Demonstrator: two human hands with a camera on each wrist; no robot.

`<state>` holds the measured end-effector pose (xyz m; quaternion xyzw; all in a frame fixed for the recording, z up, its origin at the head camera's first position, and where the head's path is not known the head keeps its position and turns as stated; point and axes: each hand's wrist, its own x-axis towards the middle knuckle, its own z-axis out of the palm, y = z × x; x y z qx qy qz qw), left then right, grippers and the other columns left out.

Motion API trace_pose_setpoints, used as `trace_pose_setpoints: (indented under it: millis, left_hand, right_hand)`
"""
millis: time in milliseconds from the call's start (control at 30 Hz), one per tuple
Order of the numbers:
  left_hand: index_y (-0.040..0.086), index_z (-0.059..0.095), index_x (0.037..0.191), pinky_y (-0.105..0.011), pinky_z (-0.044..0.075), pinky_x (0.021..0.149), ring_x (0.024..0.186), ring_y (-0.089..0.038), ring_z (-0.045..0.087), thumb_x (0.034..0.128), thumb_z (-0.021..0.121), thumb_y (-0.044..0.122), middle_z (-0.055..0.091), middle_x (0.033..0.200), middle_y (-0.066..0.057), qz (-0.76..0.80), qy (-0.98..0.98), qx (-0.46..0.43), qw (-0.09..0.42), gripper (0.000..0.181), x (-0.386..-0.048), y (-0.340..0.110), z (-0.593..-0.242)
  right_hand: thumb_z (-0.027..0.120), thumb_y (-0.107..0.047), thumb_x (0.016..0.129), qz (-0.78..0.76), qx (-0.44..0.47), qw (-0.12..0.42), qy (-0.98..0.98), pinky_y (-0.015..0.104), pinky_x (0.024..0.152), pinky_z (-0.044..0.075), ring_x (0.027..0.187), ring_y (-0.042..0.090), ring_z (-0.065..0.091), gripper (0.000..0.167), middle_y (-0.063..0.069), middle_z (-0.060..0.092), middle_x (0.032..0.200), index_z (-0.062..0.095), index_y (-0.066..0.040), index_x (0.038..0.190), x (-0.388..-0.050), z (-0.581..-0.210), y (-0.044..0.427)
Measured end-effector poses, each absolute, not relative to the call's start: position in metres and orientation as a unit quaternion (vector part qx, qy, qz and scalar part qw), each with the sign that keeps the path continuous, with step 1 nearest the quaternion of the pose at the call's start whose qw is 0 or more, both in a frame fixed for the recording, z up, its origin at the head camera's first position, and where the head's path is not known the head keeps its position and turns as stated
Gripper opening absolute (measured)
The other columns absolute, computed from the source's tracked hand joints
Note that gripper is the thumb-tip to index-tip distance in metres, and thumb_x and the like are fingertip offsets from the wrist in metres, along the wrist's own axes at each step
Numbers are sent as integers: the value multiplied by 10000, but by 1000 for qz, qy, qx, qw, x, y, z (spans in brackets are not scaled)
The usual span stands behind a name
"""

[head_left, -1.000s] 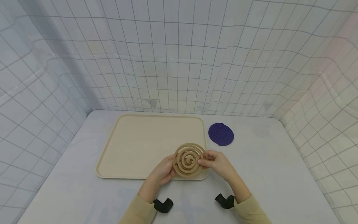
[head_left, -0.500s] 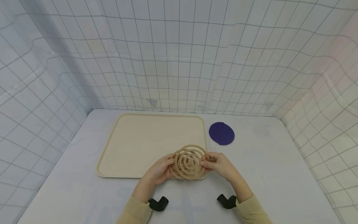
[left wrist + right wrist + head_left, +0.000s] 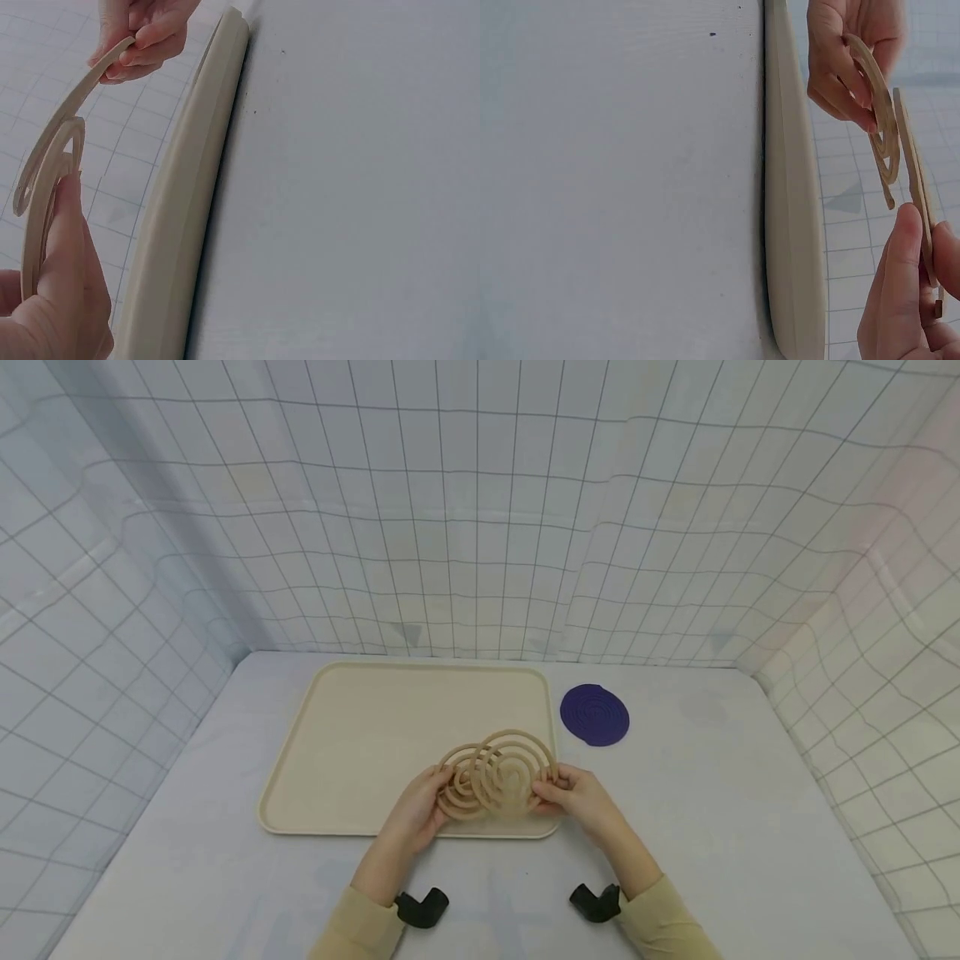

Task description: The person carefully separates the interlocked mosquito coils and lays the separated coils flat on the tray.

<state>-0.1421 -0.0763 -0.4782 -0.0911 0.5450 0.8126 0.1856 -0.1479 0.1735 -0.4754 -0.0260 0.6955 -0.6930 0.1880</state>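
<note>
Two tan spiral coils are held up over the tray's front right part, overlapping in the head view. My left hand (image 3: 412, 811) grips the left coil (image 3: 457, 814) by its outer edge. With thumb and fingers, my right hand (image 3: 588, 802) pinches the right coil (image 3: 513, 734) at its right side. Seen from the left wrist, the left coil (image 3: 34, 225) stands nearly edge-on in the left hand (image 3: 64, 292), close beside the right coil (image 3: 64, 112). In the right wrist view a narrow gap shows between the left coil (image 3: 881, 112) and the right coil (image 3: 911, 157).
A cream tray (image 3: 330, 832) lies on the white table (image 3: 712, 827). Just past its right edge lies a flat dark blue spiral disc (image 3: 595, 715). Grid-patterned white curtains (image 3: 480, 527) enclose the back and both sides.
The coils, earlier stacked as one, have spread apart sideways. My left hand has moved left with one coil; my right hand stays near the same place, holding the other.
</note>
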Motion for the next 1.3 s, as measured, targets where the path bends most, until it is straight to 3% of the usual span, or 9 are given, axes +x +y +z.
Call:
trace_pose_setpoints:
  millis: [133, 333, 533, 633, 867, 1133, 1300]
  left_hand:
    - [-91, 403, 1254, -194, 537, 765, 887, -50, 600, 1065, 327, 147, 556, 1045, -64, 802, 567, -115, 151, 313, -144, -80, -477]
    - [-124, 474, 1227, -139, 475, 704, 888, -46, 538, 1055, 406, 112, 554, 1156, -149, 732, 661, -116, 117, 300, -145, -92, -478]
    - [-52, 581, 1244, -206, 447, 602, 704, -106, 539, 1000, 551, 137, 662, 958, -124, 592, 793, -111, 91, 309, -145, -108, -474]
    - [-53, 570, 1245, -219, 442, 640, 760, -130, 585, 990, 566, 122, 705, 961, -158, 552, 824, -101, 81, 309, -144, -116, -471]
    - [-57, 524, 1287, -213, 460, 664, 916, -225, 655, 960, 596, 74, 686, 1139, -246, 508, 851, -96, 90, 360, -143, -126, -471]
    - [-43, 527, 1310, -472, 508, 849, 1019, -362, 617, 867, 669, 4, 629, 1141, -260, 427, 899, -75, 64, 467, -141, -130, -470]
    - [-51, 537, 1313, -474, 501, 835, 976, -337, 587, 815, 697, -44, 607, 1094, -242, 393, 917, -60, 44, 523, -140, -130, -470]
  right_hand:
    - [616, -28, 941, -699, -17, 188, 689, 221, 732, 579, 763, 87, 686, 95, -7, 697, 823, 576, 54, 969, -149, -477, 173]
    - [611, -21, 942, -690, -9, 180, 701, 225, 727, 579, 756, 82, 679, 111, -1, 687, 814, 567, 72, 984, -149, -475, 173]
    - [624, -18, 937, -668, -13, 168, 725, 227, 700, 581, 727, 67, 676, 229, 18, 685, 827, 544, 146, 1074, -150, -475, 174]
    - [629, -13, 934, -657, -17, 161, 736, 237, 694, 587, 721, 65, 676, 266, 40, 693, 843, 540, 164, 1111, -150, -476, 175]
    - [621, 16, 928, -648, -28, 160, 744, 283, 697, 600, 723, 79, 678, 310, 146, 706, 921, 524, 181, 1172, -151, -478, 174]
    - [631, 24, 918, -637, -19, 165, 753, 276, 672, 599, 681, 91, 674, 320, 122, 705, 886, 525, 167, 1184, -150, -478, 172]
    - [635, 28, 913, -625, -19, 161, 764, 280, 656, 599, 668, 101, 674, 301, 160, 710, 890, 535, 167, 1160, -150, -478, 170]
